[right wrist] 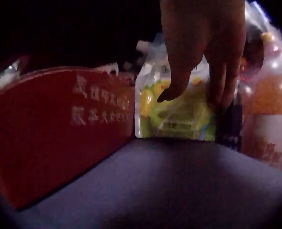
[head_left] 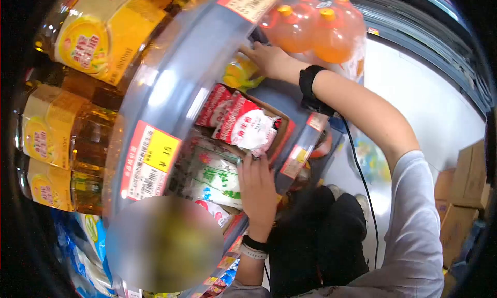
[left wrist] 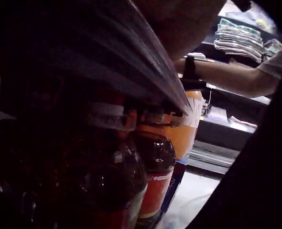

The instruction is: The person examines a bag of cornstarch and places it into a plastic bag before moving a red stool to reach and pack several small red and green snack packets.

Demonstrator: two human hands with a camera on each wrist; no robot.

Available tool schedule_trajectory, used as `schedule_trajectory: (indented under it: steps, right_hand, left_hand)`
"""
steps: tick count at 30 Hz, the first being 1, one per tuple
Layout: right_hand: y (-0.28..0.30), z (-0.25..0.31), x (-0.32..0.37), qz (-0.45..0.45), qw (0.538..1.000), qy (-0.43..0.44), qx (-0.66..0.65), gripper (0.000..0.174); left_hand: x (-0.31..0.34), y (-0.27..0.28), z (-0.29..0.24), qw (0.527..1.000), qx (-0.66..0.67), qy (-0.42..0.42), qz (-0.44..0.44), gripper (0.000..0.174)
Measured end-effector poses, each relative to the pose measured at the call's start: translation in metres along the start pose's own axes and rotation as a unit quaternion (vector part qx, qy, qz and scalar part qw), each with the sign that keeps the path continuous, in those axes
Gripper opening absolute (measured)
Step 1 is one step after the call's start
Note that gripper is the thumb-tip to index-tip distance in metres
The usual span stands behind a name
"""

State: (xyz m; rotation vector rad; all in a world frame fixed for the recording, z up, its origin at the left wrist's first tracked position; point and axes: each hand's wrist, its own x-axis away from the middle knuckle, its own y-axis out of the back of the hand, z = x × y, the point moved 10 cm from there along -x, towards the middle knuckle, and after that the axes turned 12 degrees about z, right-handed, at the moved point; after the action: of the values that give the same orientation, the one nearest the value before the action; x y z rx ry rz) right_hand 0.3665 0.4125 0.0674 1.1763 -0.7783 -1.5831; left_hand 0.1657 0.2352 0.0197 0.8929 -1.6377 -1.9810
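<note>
My right hand (head_left: pixel 269 61) reaches over the shelf to a yellow-and-green pouch (right wrist: pixel 179 112), which stands upright beside a red carton (right wrist: pixel 69 124). In the right wrist view its thumb and fingers point down over the pouch's upper part, fairly straight. My left hand (head_left: pixel 257 187) lies at the front of the shelf, fingers extended, fingertips at the lower end of a red-and-white packet (head_left: pixel 247 123). That packet leans on another in an open carton. Left of this hand lies a white bag with green print (head_left: pixel 215 178). The left wrist view mostly shows dark bottles (left wrist: pixel 155 157) beneath the shelf.
Large orange drink bottles (head_left: pixel 331 36) in plastic wrap stand past my right hand. Oil bottles (head_left: pixel 90 39) line the upper shelf, whose edge bears price tags (head_left: pixel 151 161). Cardboard boxes (head_left: pixel 463 194) stand on the floor at right. A black cable (head_left: pixel 362 179) hangs from my right wrist.
</note>
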Motion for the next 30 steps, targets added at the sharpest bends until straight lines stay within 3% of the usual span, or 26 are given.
schedule_trajectory:
  steps: [2,5,6,8,10,11,12,13,14,15,16,17,18,19,20,22,23,24,25,26,27,28,30]
  right_hand:
    - [0.026,0.01,0.035,0.001,0.998,0.068,-0.004,0.051]
    - [0.067,-0.027,0.103,-0.079,0.995,0.034,-0.058,0.035]
    - [0.064,-0.055,0.127,-0.087,0.985,0.056,-0.137,0.029]
    - [0.067,-0.093,0.207,-0.044,0.986,-0.083,-0.137,0.025]
    - [0.032,-0.156,0.288,0.095,0.962,-0.243,-0.081,0.023]
    - [0.015,-0.177,0.329,0.136,0.953,-0.269,-0.022,0.02]
    - [-0.011,-0.203,0.372,0.216,0.914,-0.345,-0.012,0.018]
    - [-0.04,-0.221,0.414,0.254,0.873,-0.395,-0.13,0.02]
    - [-0.062,-0.226,0.444,0.281,0.843,-0.433,-0.148,0.021]
    - [-0.088,-0.228,0.467,0.3,0.83,-0.437,-0.172,0.022]
    - [-0.102,-0.226,0.474,0.314,0.855,-0.401,-0.097,0.021]
    - [-0.151,-0.253,0.493,0.351,0.855,-0.381,-0.014,0.022]
    - [-0.164,-0.253,0.499,0.348,0.843,-0.409,-0.02,0.027]
    - [-0.179,-0.253,0.498,0.375,0.833,-0.406,0.005,0.03]
    - [-0.194,-0.26,0.497,0.335,0.843,-0.419,-0.028,0.035]
    - [-0.196,-0.254,0.48,0.201,0.906,-0.37,0.036,0.027]
    - [-0.226,-0.265,0.475,0.273,0.892,-0.333,0.138,0.029]
    - [-0.249,-0.276,0.476,0.274,0.894,-0.328,0.135,0.029]
    - [-0.258,-0.269,0.467,0.276,0.895,-0.286,0.204,0.028]
    - [-0.265,-0.26,0.459,0.277,0.889,-0.242,0.273,0.027]
    - [-0.274,-0.288,0.476,0.219,0.877,-0.426,-0.048,0.026]
    - [-0.28,-0.29,0.48,0.225,0.877,-0.423,-0.048,0.026]
    - [-0.306,-0.264,0.472,0.348,0.893,-0.268,0.1,0.025]
  left_hand:
    - [0.001,-0.003,0.002,1.0,0.017,-0.004,0.005,0.034]
    - [0.003,-0.006,0.005,0.999,0.049,-0.002,0.007,0.029]
    - [0.006,-0.003,0.002,0.999,0.037,-0.024,-0.021,0.031]
    - [0.004,0.003,-0.002,0.999,0.03,-0.034,-0.017,0.039]
    - [0.005,0.01,-0.006,0.997,0.06,-0.049,-0.025,0.04]
    - [0.006,0.015,-0.006,0.993,0.088,-0.063,-0.043,0.039]
    - [0.009,0.02,-0.006,0.988,0.115,-0.076,-0.065,0.039]
    - [0.011,0.031,-0.002,0.976,0.186,-0.068,-0.095,0.034]
    - [0.018,0.04,-0.004,0.968,0.185,-0.081,-0.148,0.034]
    - [0.026,0.046,-0.006,0.963,0.199,-0.087,-0.161,0.033]
    - [0.034,0.052,-0.007,0.957,0.213,-0.092,-0.172,0.032]
    - [0.041,0.052,-0.012,0.956,0.22,-0.092,-0.172,0.032]
    - [0.048,0.048,-0.014,0.943,0.278,-0.073,-0.166,0.036]
    - [0.055,0.044,-0.012,0.928,0.333,-0.053,-0.158,0.04]
    - [0.06,0.043,-0.017,0.936,0.318,-0.066,-0.134,0.042]
    - [0.07,0.043,-0.026,0.951,0.27,-0.113,-0.102,0.041]
    - [0.076,0.041,-0.032,0.956,0.236,-0.146,-0.093,0.04]
    - [0.08,0.025,-0.023,0.958,0.232,-0.142,-0.092,0.04]
    - [0.081,0.0,-0.01,0.949,0.28,-0.141,-0.034,0.037]
    - [0.086,-0.024,0.003,0.934,0.328,-0.138,0.023,0.035]
    - [0.096,-0.046,0.013,0.914,0.376,-0.133,0.08,0.032]
    - [0.103,-0.068,0.022,0.887,0.423,-0.126,0.135,0.029]
    - [0.127,-0.102,0.042,0.819,0.508,-0.111,0.242,0.024]
